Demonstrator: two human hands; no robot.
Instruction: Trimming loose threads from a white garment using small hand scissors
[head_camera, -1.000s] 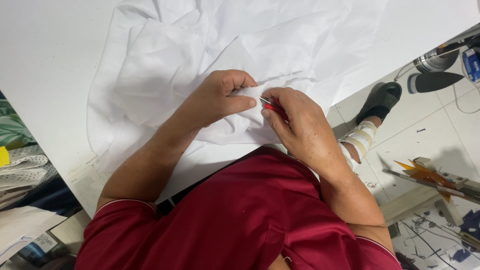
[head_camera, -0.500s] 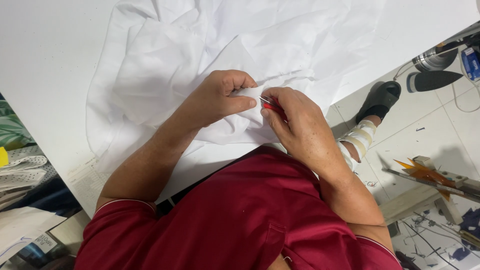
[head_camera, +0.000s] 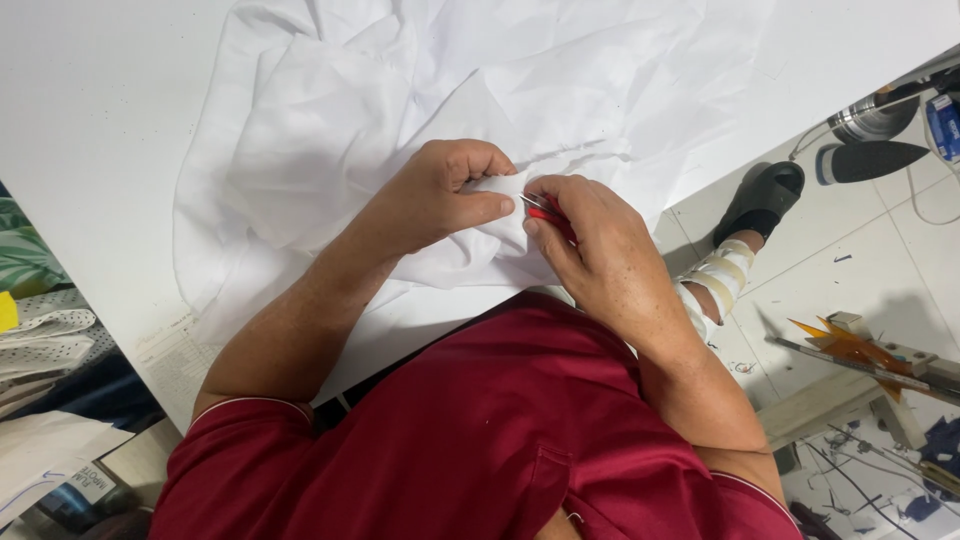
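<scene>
The left hand (head_camera: 445, 195) is closed on a fold of the white cloth (head_camera: 420, 110), thumb and fingers pinching the fabric up into a small ridge. Just right of it, almost touching, the right hand (head_camera: 590, 250) grips a small red-handled snipper (head_camera: 545, 210), its metal tip pointing at the pinched fold between the two thumbs. The cloth spreads crumpled away from both hands over a white table (head_camera: 90, 110), and its near edge runs under the wrists. Below the hands is the person's dark red shirt (head_camera: 480, 430). Right of the right hand, down on the tiled floor (head_camera: 880, 270), a foot in a black sandal (head_camera: 760, 200) shows, with an iron (head_camera: 870, 158) beyond it
</scene>
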